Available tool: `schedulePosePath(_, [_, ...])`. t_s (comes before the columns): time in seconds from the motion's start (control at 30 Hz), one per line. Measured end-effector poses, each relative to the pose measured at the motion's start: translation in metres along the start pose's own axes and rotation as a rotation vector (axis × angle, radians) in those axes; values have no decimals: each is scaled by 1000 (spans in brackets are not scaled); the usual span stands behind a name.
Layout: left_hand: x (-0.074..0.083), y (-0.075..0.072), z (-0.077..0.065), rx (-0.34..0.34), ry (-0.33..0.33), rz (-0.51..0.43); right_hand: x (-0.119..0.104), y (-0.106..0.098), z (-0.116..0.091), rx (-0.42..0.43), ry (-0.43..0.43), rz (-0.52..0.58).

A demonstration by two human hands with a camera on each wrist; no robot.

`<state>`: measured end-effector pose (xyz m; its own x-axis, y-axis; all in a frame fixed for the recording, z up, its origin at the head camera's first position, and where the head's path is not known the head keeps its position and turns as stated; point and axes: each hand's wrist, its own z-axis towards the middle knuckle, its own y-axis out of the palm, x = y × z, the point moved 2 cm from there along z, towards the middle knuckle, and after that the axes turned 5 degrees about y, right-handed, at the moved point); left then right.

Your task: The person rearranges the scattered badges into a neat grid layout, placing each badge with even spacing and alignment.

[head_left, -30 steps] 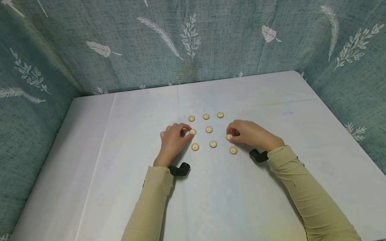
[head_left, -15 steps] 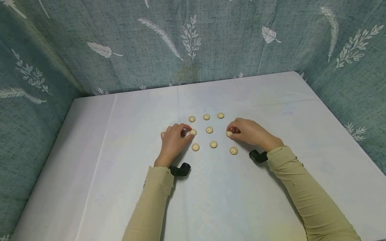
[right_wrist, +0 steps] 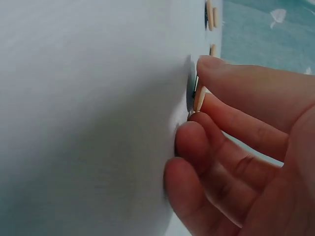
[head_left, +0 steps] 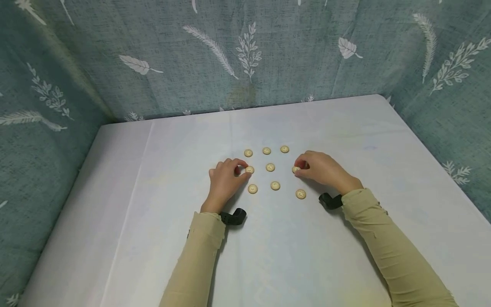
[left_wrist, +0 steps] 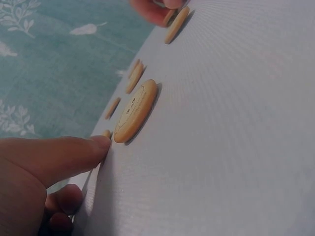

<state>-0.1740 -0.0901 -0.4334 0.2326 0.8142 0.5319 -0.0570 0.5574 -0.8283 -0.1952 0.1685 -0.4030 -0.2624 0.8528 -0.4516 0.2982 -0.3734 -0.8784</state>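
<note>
Round, pale wooden buttons lie on the white cloth in three rows of three. My left hand (head_left: 225, 181) pinches the left button of the middle row (head_left: 249, 170) between thumb and index finger. In the left wrist view the thumb hides most of it, and the front-left button (left_wrist: 136, 112) lies just beyond the thumb tip. My right hand (head_left: 322, 169) pinches the right button of the middle row (head_left: 296, 169) by its edge. The right wrist view shows that button (right_wrist: 199, 99) edge-on, close to the cloth, beside the thumb and fingers.
The center button (head_left: 270, 167) lies between the hands. Three buttons form the back row, with its middle one (head_left: 266, 150) behind the center button. The front row includes a right button (head_left: 301, 194). A green leaf-patterned curtain (head_left: 291, 55) hangs beyond the white-covered table (head_left: 172, 140).
My right hand has slid its button slightly away from me, nearer the line of the middle row. The left hand keeps its pinch in the same place. The head view has shifted slightly.
</note>
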Motion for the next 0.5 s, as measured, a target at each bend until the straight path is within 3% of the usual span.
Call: schedulePosePath(0.5, [2,0,-1,6,-2,-4,-11,-3,13,-19,67,-11])
